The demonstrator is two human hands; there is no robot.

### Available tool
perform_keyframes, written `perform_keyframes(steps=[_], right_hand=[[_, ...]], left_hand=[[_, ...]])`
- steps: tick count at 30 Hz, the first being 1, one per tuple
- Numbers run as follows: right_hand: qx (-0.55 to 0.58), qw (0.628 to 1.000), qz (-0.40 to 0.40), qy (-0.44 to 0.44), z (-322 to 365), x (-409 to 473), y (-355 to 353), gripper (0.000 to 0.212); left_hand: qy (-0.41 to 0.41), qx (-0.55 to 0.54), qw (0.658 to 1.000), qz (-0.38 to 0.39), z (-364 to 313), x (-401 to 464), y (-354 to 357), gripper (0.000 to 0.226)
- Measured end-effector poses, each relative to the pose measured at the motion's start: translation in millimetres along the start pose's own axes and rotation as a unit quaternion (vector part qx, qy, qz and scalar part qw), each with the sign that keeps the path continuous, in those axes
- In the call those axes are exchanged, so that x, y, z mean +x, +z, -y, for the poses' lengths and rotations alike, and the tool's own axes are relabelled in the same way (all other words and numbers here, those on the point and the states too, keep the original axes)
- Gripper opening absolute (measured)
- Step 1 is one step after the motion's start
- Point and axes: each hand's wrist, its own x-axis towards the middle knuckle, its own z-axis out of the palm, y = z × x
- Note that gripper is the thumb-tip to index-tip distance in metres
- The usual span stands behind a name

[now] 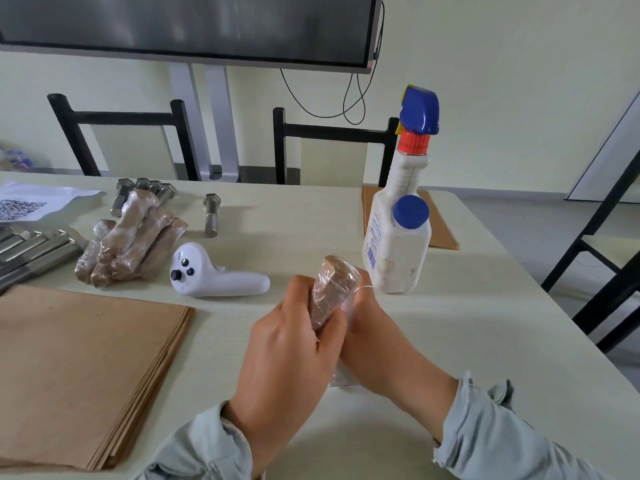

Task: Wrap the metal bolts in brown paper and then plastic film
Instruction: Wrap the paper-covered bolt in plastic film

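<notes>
Both hands gripping wrapped bolt [332,292] above table [450,341], left hand [291,344] curling round its left side, right hand [374,337] clasping its right, bundle standing between them, long axis tilting up and away.

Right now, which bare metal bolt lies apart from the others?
The lone steel bolt beyond the white controller; the other bare bolts cluster behind the wrapped bundles.

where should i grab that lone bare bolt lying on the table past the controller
Judging by its pose, take the lone bolt by its shank, from above, fingers on its left and right. It lies flat, head away from you, with bare table either side; the wrapped bundles sit well left.
</notes>
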Motion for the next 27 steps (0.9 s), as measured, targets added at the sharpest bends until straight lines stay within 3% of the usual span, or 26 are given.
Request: perform_keyframes(steps=[8,12,15,17,19,22,27], right_hand=[[-0.021,0.999,0.024,0.005,-2.0,1.5,-0.3,0.020],[-0.032,0.999,0.035,-0.014,-3.1,2.2,2.9,0.027],[-0.081,0.995,0.041,-0.036,0.0,1.9,3.0,0.014],[-0.124,0.989,0.055,-0.056,1.2,0.9,2.6,0.030],[-0.145,0.986,0.074,-0.043,4.6,-0.1,0.1,0.029],[-0.166,0.981,0.086,-0.048,8.7,-2.6,-2.4,0.044],[-0.155,0.985,0.071,-0.035,10.8,-1.1,-1.7,0.045]], left_hand=[[0.014,0.013,1.000,0.008,-2.9,1.4,-3.6,0.045],[0.018,0.011,1.000,0.013,-3.6,1.1,-4.7,0.034],[0.024,0.005,0.999,0.022,-5.8,2.3,-7.3,0.025],[0.026,0.006,0.999,0.024,-7.0,2.4,-8.0,0.019],[0.036,0.013,0.999,0.020,-8.3,2.1,-9.7,0.015],[0.056,0.014,0.998,0.017,-11.0,2.8,-11.6,0.022],[0.053,0.005,0.998,0.027,-14.6,4.9,-14.8,0.023]])
